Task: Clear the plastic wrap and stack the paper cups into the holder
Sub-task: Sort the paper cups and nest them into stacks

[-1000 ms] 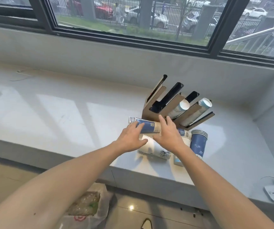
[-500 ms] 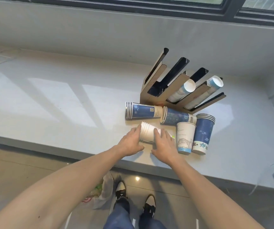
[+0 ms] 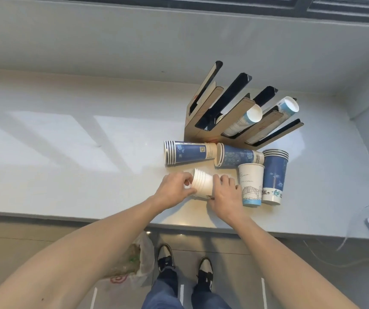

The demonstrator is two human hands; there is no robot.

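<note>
**Paper cups beside holder, white stack in hand**

Cup holder (image 3: 203, 130), brown with dark slanted slots, stands on the white table (image 3: 67, 141) near the back wall; two cup stacks rest in its right-hand slots. Just in front lie two blue cup stacks (image 3: 190, 152) on their sides, end to end. To their right, a blue stack (image 3: 275, 175) and a white printed cup (image 3: 251, 184) stand rim-up, touching. White cup stack (image 3: 202, 184) lies near the table's front edge, rims to the left. Left hand (image 3: 174, 191) pinches its rim end; right hand (image 3: 224, 195) has its grip closed over the base end. Plastic bag (image 3: 132, 266) sits on the floor below.
</note>
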